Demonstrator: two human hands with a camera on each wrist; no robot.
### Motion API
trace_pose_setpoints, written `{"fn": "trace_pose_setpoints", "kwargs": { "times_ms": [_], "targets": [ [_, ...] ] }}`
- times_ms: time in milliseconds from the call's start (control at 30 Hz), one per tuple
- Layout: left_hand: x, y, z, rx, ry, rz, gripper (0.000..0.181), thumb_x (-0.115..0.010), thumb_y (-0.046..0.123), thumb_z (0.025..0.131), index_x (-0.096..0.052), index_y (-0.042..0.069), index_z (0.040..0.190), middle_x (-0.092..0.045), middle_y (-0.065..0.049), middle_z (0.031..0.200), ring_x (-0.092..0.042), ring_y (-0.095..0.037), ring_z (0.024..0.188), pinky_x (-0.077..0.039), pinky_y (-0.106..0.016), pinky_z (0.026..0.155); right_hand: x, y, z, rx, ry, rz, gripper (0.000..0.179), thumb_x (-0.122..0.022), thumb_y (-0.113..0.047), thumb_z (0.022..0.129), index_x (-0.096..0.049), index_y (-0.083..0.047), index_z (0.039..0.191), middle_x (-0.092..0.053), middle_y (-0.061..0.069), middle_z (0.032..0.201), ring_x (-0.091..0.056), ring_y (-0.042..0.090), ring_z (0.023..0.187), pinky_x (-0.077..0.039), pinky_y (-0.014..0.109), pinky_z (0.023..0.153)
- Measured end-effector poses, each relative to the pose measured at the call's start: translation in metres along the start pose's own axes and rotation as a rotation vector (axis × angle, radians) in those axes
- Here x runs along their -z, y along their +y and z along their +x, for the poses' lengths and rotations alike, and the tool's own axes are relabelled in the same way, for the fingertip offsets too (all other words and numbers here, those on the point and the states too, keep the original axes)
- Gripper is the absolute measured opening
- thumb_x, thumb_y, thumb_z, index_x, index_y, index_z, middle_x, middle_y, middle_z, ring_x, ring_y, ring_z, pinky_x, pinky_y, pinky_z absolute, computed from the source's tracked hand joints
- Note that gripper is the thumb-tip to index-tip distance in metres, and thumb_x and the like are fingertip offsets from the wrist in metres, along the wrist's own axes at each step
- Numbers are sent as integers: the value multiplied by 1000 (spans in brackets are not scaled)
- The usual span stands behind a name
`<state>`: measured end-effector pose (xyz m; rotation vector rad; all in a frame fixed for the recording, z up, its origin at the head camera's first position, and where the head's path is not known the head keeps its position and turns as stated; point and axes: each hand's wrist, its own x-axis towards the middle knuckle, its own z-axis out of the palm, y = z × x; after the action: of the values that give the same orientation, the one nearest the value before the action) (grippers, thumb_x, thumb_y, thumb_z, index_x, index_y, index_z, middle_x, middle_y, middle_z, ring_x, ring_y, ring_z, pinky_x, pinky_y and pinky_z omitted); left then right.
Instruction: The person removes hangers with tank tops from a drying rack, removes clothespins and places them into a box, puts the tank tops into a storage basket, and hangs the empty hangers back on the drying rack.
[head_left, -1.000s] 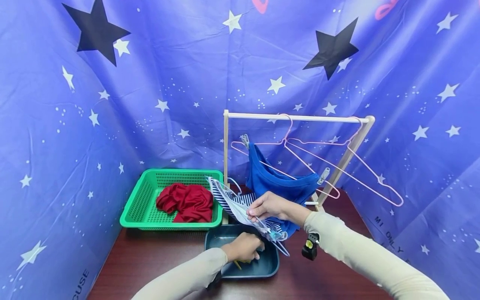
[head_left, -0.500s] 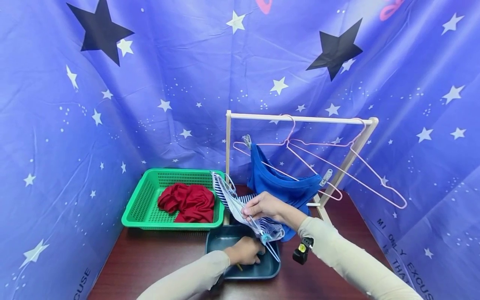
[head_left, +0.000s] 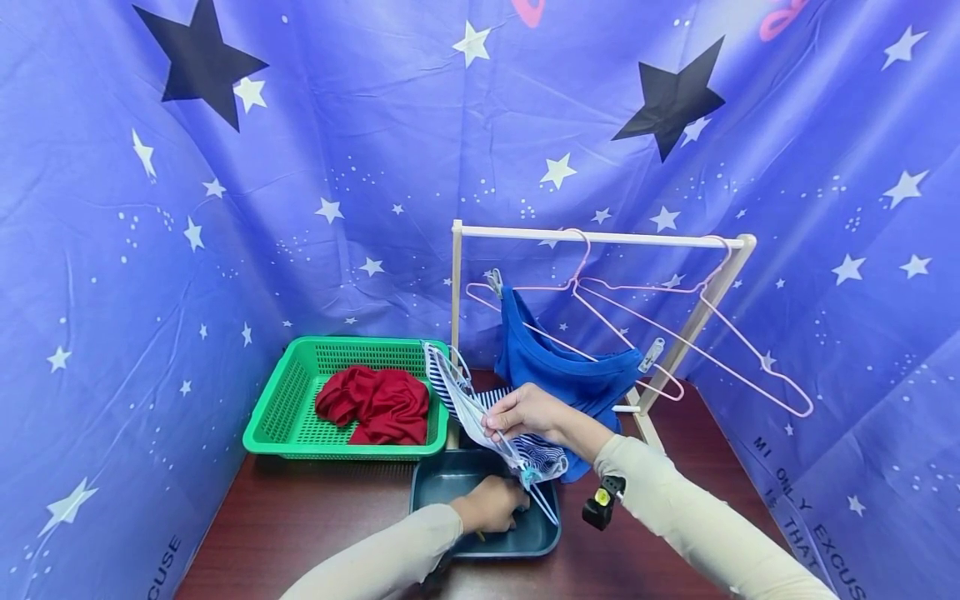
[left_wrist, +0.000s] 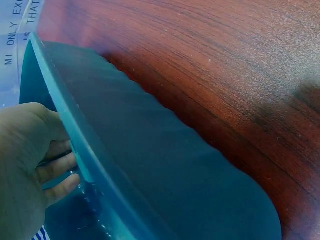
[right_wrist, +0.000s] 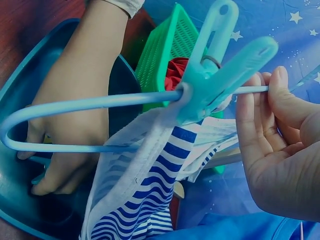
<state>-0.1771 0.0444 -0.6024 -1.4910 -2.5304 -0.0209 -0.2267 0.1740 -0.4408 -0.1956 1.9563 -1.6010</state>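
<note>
My right hand (head_left: 527, 413) pinches the bar of a light blue hanger (right_wrist: 90, 102) above the tray. A blue-and-white striped garment (right_wrist: 155, 172) hangs from that hanger, and a teal clothespin (right_wrist: 200, 90) clips one of its corners to the bar. Down inside the dark teal tray (head_left: 542, 540), my left hand (head_left: 491, 505) reaches with bent fingers. Between its thumb and fingertips a small teal clothespin (right_wrist: 41, 169) shows in the right wrist view, partly hidden by the fingers. A bit of something yellow (head_left: 481, 537) peeks out beneath that hand.
A green basket (head_left: 258, 429) holding a red cloth (head_left: 378, 404) stands at the left. Behind the hands is a wooden rack (head_left: 622, 237) with two pink hangers; blue shorts (head_left: 562, 350) are clipped to one with clothespins (head_left: 651, 355). A starry curtain (head_left: 375, 167) encloses the table (head_left: 300, 517).
The right hand has drawn slightly left and down, with the light blue hanger's end now lower over the tray. The left hand has stayed in the tray, shifting its fingers a little.
</note>
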Motion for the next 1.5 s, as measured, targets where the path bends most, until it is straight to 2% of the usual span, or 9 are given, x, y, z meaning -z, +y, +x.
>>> {"fn": "trace_pose_setpoints", "kwargs": {
  "times_ms": [333,600,733,833,1000,1167,1333,1433,1500],
  "targets": [
    [-7,3,-2,23,-17,-35,32,-88,35,72,-76,29,101,-71,13,88,-65,0,82,-49,-15,67,0,3,1,1,-14,2,20,-72,0,91,-72,15,103,-75,2,76,-71,10,68,-60,25,66],
    [-12,2,-5,-13,33,-98,29,-85,31,77,-77,28,105,-74,13,96,-69,-2,90,-52,-17,75,0,5,3,-5,-2,1,17,-72,0,90,-73,14,101,-75,2,74,-71,11,68,-59,24,64],
    [-2,0,-9,-27,49,-180,24,-80,29,84,-77,28,108,-75,15,102,-70,-1,96,-54,-18,80,0,5,5,-10,-6,-2,14,-72,0,90,-75,11,99,-75,2,75,-71,11,68,-58,24,64],
    [12,-1,-15,-44,79,-227,22,-77,29,88,-78,27,109,-76,15,104,-70,-1,97,-54,-18,82,1,4,5,-9,-11,-11,16,-73,-1,90,-75,11,100,-75,2,75,-71,11,68,-58,24,64],
    [36,-6,-28,-97,219,-254,17,-77,30,89,-78,23,105,-74,13,95,-69,-1,90,-53,-17,81,2,1,7,-11,-11,-33,20,-74,-3,90,-74,13,103,-76,3,76,-71,12,69,-59,25,65],
    [64,-16,-35,-160,427,-220,14,-79,31,89,-77,21,98,-72,12,86,-65,-3,81,-51,-17,77,5,-2,8,-22,-6,-56,16,-74,-5,91,-77,8,100,-76,2,76,-71,12,69,-59,25,66],
    [98,-28,-33,-196,638,-159,14,-81,30,87,-76,19,95,-73,10,89,-67,-4,85,-54,-19,83,5,-3,11,-31,3,-46,13,-74,-3,91,-77,7,99,-76,2,75,-71,12,68,-59,25,65],
    [115,-34,-30,-190,716,-157,18,-85,27,84,-75,16,94,-72,9,90,-67,-5,88,-55,-20,85,5,-3,13,-33,16,-44,14,-74,-1,90,-76,8,99,-76,2,76,-70,11,68,-58,25,64],
    [124,-36,-28,-182,733,-162,22,-87,27,81,-73,15,94,-71,8,90,-66,-5,88,-54,-19,84,4,-3,14,-33,26,-47,14,-74,-1,90,-76,9,99,-76,2,77,-70,11,68,-59,26,65]
  ]
}}
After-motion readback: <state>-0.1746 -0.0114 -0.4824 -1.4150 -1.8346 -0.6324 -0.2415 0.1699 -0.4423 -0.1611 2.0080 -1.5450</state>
